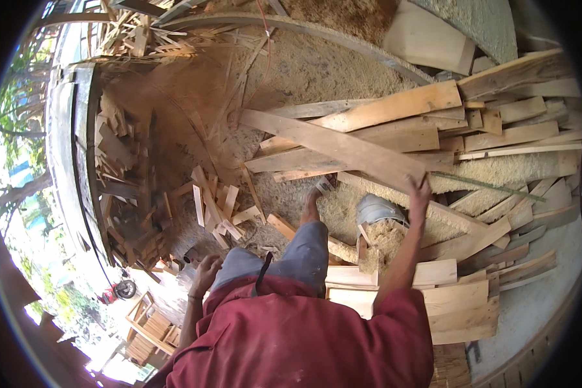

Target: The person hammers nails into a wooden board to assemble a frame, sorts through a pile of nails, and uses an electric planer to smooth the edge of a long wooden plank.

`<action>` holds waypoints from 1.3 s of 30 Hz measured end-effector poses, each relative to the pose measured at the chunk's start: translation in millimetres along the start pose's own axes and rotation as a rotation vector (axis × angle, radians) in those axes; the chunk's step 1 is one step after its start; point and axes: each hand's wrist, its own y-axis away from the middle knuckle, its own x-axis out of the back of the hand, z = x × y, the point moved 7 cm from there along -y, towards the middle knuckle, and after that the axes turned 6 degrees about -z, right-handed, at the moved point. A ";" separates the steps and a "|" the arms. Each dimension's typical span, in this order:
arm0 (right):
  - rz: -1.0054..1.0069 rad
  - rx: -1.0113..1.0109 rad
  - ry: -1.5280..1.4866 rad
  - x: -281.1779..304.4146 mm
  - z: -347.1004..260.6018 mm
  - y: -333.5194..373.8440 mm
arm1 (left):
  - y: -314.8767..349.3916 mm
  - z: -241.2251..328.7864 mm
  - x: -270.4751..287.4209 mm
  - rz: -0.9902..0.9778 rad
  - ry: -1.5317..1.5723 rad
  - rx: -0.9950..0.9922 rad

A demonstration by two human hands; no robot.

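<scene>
My right hand (pixel 420 194) is closed around the near end of a long flat wooden plank (pixel 333 143). The plank slants away to the far left, across other boards, and its far end lies near the sawdust-covered ground. At my left side hangs my left hand (pixel 207 271), beside my thigh, its fingers loosely bent and nothing visible in them. A small dark cylindrical thing (pixel 191 255) shows just beyond that hand, too unclear to name.
Stacked boards (pixel 498 136) fill the right side. Wood offcuts (pixel 220 204) litter the ground ahead and left. A grey sack-like container (pixel 376 210) stands by sawdust (pixel 388 239) near my right arm. A curved strip (pixel 304 26) spans the far side.
</scene>
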 end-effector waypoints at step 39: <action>-0.714 1.240 0.099 -363.0 -542.6 164.5 | -335.7 162.0 145.8 0.110 1.284 -0.626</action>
